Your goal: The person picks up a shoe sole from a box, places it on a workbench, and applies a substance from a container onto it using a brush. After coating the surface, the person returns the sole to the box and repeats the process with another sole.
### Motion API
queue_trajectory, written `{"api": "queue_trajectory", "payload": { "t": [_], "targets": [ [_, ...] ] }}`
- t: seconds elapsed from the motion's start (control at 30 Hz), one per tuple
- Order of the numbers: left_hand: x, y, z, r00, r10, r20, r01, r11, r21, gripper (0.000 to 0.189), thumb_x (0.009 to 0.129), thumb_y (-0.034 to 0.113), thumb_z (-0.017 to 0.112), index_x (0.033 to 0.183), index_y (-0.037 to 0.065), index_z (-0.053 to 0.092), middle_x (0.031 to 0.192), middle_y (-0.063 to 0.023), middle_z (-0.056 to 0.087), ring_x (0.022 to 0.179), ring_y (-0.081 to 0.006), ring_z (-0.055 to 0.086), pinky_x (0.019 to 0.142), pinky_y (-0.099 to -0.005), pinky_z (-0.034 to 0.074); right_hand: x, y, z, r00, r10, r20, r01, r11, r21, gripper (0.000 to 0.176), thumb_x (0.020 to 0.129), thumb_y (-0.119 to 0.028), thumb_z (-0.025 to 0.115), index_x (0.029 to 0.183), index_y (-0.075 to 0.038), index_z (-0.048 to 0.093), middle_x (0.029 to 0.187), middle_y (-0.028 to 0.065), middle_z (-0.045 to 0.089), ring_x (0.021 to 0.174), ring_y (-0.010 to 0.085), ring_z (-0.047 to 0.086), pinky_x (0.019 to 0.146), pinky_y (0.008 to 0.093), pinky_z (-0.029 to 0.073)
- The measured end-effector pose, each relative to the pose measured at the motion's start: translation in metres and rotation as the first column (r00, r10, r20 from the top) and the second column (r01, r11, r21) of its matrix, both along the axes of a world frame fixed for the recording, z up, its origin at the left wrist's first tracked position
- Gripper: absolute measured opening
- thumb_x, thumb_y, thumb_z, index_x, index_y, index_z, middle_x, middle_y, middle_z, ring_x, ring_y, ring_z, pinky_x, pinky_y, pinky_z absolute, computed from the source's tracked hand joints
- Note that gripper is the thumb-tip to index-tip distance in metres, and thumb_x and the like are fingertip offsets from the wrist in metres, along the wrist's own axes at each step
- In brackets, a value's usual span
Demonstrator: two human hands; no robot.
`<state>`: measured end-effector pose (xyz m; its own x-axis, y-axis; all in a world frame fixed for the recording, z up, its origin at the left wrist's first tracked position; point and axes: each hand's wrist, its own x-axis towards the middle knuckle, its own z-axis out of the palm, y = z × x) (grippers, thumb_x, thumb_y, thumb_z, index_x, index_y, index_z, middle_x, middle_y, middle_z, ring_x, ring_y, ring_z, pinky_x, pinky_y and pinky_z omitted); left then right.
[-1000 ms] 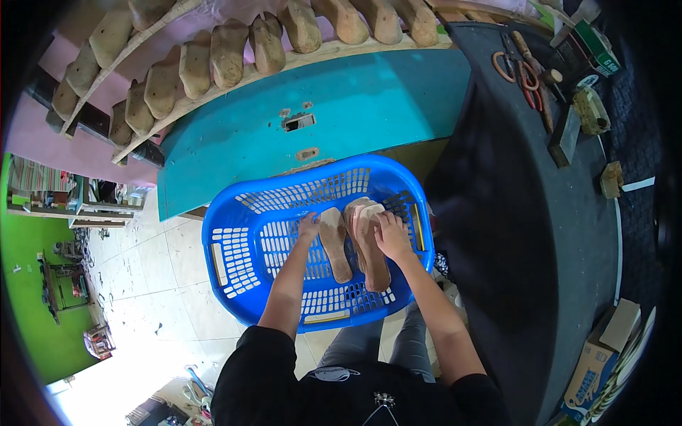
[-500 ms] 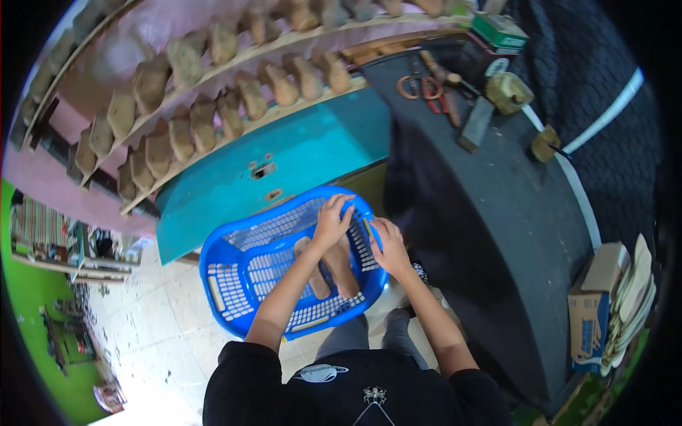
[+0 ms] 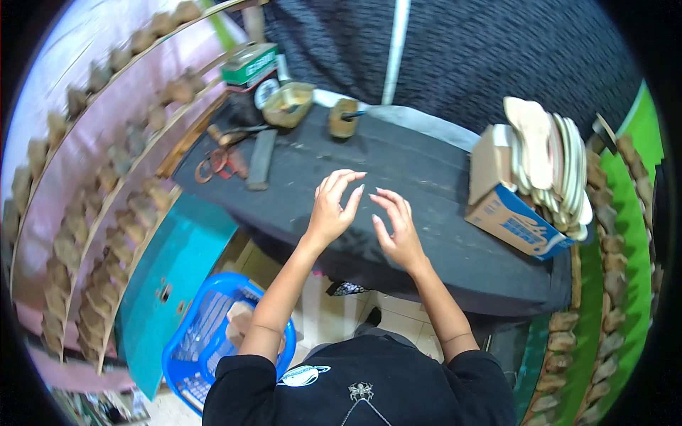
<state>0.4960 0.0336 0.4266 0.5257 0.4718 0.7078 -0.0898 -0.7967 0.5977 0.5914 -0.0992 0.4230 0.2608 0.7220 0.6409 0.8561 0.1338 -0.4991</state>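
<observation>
My left hand [image 3: 334,207] is raised over the front part of the dark cloth-covered table [image 3: 426,192], its fingers apart and slightly curled around nothing. Close beside it, my right hand [image 3: 398,231] is also open, with its fingertips pointing toward the left ones. The hands do not touch each other. Down by my left forearm is the blue plastic laundry basket [image 3: 172,355], with brownish shoe lasts [image 3: 240,316] inside, partly hidden by my arm.
A cardboard box [image 3: 515,220] of pale sole-shaped pieces [image 3: 547,153] stands at the table's right. Red-handled scissors [image 3: 222,162], a flat grey block [image 3: 262,160], a cut-open container [image 3: 288,104] and a green box [image 3: 249,65] lie left. Shelves of shoe lasts [image 3: 99,277] line both sides.
My hands have let go of the blue basket's rim and lifted over the table. The view has turned right, so the basket now sits at the lower left.
</observation>
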Motion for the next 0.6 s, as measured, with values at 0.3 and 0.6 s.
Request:
{"api": "queue_trajectory", "payload": {
  "t": [0.3, 0.6],
  "targets": [
    [0.173, -0.074, 0.04, 0.931, -0.351, 0.101, 0.35, 0.936, 0.029, 0.024, 0.077, 0.012, 0.056, 0.101, 0.007, 0.054, 0.097, -0.008, 0.056, 0.094, -0.0254, 0.052, 0.083, -0.0352, 0.038, 0.142, -0.112, 0.045, 0.802, -0.578, 0.151, 0.542, 0.81, 0.224, 0.031, 0.075, -0.009, 0.054, 0.106, -0.006, 0.053, 0.111, 0.0105, 0.05, 0.104, 0.0282, 0.045, 0.087, 0.0368, 0.033],
    [0.27, -0.133, 0.049, 0.803, -0.587, 0.103, 0.591, 0.807, -0.011, 0.041, 0.082, 0.008, 0.051, 0.119, 0.001, 0.037, 0.103, -0.0125, 0.058, 0.102, -0.0219, 0.052, 0.089, -0.0324, 0.036, 0.206, -0.17, 0.062, 0.462, -0.849, 0.258, 0.799, 0.524, 0.295, 0.048, 0.07, -0.019, 0.064, 0.114, -0.01, 0.047, 0.116, 0.0094, 0.045, 0.107, 0.0278, 0.041, 0.088, 0.04, 0.029]
  ]
}}
